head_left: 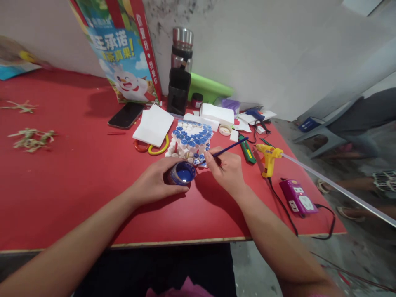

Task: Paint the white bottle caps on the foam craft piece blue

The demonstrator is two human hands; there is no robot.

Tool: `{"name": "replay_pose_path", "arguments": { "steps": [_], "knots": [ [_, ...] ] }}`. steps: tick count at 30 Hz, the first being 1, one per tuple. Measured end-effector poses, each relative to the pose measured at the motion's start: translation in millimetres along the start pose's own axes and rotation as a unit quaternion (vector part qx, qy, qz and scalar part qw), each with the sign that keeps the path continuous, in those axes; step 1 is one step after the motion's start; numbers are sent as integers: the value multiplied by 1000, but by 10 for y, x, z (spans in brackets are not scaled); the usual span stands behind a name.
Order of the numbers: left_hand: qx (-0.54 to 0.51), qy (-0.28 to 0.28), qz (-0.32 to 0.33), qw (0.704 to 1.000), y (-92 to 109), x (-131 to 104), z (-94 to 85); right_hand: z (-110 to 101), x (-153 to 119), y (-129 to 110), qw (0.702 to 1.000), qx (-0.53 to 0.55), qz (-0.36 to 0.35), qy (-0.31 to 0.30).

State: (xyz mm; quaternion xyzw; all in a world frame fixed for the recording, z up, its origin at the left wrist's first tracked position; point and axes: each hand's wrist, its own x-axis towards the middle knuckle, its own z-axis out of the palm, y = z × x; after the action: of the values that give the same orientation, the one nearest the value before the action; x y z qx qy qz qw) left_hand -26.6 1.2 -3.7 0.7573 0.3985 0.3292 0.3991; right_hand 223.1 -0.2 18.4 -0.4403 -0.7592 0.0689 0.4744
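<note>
My left hand (pixel 157 180) is wrapped round a small open jar of blue paint (pixel 185 173), tilted a little over the red table (pixel 77 185). Pinched in my right hand (pixel 225 167) is a thin dark blue paintbrush (pixel 232 146), whose tip points down-left at the front edge of a craft piece (pixel 192 137). That piece is covered in small round knobs, many painted blue in a curved band and others white. The jar stands just in front of it.
Behind are a phone (pixel 126 115), white paper (pixel 154 124), scissors (pixel 159 146), a bottle (pixel 180 74) and a printed bag (pixel 123 53). To the right lie a green cutter (pixel 247 150), yellow glue gun (pixel 267 159) and purple power socket (pixel 297 197). Another person's legs (pixel 355 183) show far right.
</note>
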Motion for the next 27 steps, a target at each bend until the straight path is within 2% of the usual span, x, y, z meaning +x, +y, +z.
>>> {"name": "replay_pose_path", "arguments": {
  "steps": [7,12,18,27],
  "knots": [
    [0,4,3,1000,11,-1,6,-21,5,16,1000,5,-1,-5],
    [-2,2,5,1000,16,-2,5,-32,10,13,1000,3,23,16],
    [2,4,0,1000,13,0,8,-16,5,16,999,17,24,-14],
    [2,0,0,1000,1,-8,5,-55,19,53,998,10,49,42]
  ]
}}
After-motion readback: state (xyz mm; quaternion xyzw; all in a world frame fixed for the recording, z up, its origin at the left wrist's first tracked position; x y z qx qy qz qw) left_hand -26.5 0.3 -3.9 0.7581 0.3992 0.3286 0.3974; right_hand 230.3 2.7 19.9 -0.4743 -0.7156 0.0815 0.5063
